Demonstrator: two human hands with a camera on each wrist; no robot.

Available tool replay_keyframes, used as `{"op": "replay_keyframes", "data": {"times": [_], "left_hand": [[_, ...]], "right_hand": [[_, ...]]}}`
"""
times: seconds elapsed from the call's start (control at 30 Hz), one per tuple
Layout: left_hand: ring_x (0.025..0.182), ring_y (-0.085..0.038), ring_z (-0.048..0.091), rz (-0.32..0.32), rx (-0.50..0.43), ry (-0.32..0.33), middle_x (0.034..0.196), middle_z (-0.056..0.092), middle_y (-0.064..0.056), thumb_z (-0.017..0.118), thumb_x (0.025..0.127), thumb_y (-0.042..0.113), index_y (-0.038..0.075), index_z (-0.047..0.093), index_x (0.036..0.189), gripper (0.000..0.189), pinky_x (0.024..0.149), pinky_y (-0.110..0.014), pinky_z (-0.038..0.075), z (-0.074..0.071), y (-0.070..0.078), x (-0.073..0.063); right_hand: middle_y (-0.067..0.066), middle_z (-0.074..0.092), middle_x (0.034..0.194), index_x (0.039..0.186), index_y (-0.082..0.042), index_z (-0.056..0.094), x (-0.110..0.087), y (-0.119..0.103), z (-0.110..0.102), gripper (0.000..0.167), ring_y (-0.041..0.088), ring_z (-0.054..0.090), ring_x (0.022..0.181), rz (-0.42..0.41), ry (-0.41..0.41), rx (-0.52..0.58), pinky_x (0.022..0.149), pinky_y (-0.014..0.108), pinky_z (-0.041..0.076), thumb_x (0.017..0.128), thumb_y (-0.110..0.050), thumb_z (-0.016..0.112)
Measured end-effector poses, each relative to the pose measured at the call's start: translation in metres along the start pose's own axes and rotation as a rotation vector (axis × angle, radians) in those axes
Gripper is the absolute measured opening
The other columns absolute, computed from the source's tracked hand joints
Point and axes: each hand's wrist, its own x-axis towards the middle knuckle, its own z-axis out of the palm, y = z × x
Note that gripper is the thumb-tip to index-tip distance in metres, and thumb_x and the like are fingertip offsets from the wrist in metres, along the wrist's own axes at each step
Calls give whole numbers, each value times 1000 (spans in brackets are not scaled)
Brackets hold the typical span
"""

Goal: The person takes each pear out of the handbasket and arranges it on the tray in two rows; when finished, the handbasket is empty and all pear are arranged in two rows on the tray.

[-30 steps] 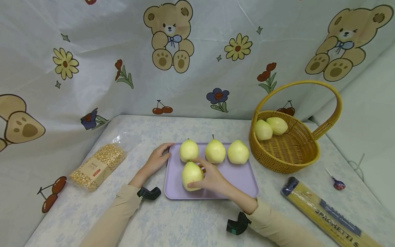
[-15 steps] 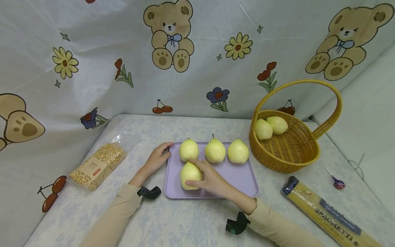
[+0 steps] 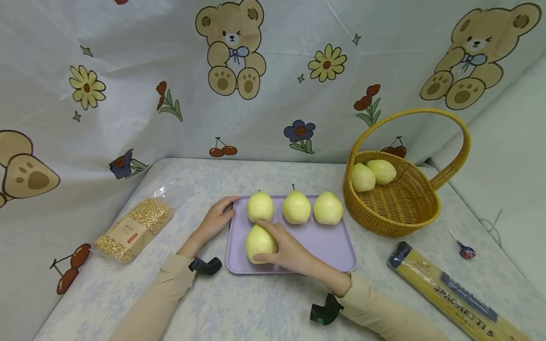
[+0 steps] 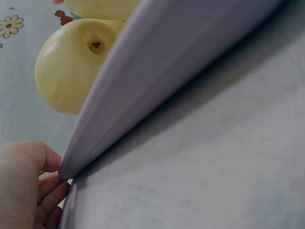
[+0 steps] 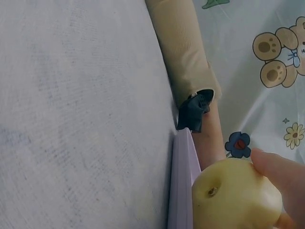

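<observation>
My right hand [image 3: 291, 250] grips a pale yellow-green pear [image 3: 259, 245] at the front left of the lilac tray [image 3: 328, 248]. Thumb and fingers wrap its right side; in the right wrist view the pear [image 5: 233, 195] shows its dimpled end beside the tray wall. Behind it, a row of pears spans the tray's back: a left pear [image 3: 260, 204], a middle pear [image 3: 296, 207] with a stem, and a right pear [image 3: 328, 208]. My left hand [image 3: 216, 220] holds the tray's back left corner, its thumb and fingers at the rim in the left wrist view.
A wicker basket [image 3: 396, 229] with a tall handle stands at the back right, two pears [image 3: 362, 178] inside. A spaghetti packet [image 3: 452, 289] and a lollipop [image 3: 467, 252] lie on the right. At the left lies a bag of corn kernels [image 3: 136, 229].
My right hand and the pear in it have shifted slightly left on the tray. The left hand stays at the tray's corner.
</observation>
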Motion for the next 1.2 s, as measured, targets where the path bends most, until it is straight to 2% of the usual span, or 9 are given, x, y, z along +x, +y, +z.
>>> {"op": "replay_keyframes", "data": {"times": [0.1, 0.33, 0.57, 0.7, 0.8, 1.03, 1.2], "left_hand": [[134, -34, 43, 8, 4, 5, 140, 49, -17, 49, 92, 7, 5, 51, 135, 43, 113, -49, 35, 0, 0, 0], [138, -31, 39, -40, -14, -20, 144, 47, -15, 50, 94, 7, 6, 50, 137, 43, 116, -48, 31, -1, 0, 0], [138, -30, 40, -53, -21, -20, 144, 47, -14, 51, 94, 6, 7, 50, 137, 43, 116, -46, 31, -1, -2, 1], [137, -30, 40, -50, -16, -21, 143, 47, -14, 50, 94, 6, 6, 50, 137, 43, 116, -46, 32, -1, 0, 1], [138, -30, 40, -50, -18, -24, 143, 47, -14, 50, 94, 7, 6, 50, 137, 43, 116, -46, 31, -1, 1, 1], [138, -30, 40, -45, -6, -23, 143, 47, -14, 50, 94, 7, 6, 50, 137, 42, 116, -46, 31, -2, 0, 1], [138, -29, 40, -43, -12, -22, 143, 47, -13, 50, 95, 7, 6, 50, 136, 42, 116, -46, 32, -2, 1, 0]], "right_hand": [[19, 48, 133, 146, -8, 36, -1, -1, 0, 80, 25, 51, 116, 1, -3, 2, 97, 44, 45, 80, -28, 76], [17, 47, 131, 148, -9, 35, -1, -4, -3, 77, 20, 50, 103, 6, -28, 26, 79, 34, 52, 83, -27, 73], [18, 48, 126, 146, -5, 36, 1, -1, -6, 72, 23, 51, 105, -10, -57, 44, 83, 35, 54, 86, -21, 71], [22, 46, 134, 146, -2, 35, 3, 2, -9, 70, 31, 51, 113, -30, -76, 84, 88, 38, 55, 86, -15, 69], [23, 44, 140, 145, 1, 36, 5, 3, -11, 69, 34, 53, 113, -47, -66, 87, 88, 40, 55, 85, -11, 69], [25, 45, 140, 142, 3, 38, 6, 4, -16, 66, 40, 54, 114, -80, -46, 86, 91, 47, 54, 84, -7, 69], [23, 47, 139, 139, 2, 42, 4, -2, -30, 59, 41, 53, 119, -64, -11, 90, 96, 52, 49, 86, -9, 66]]}}
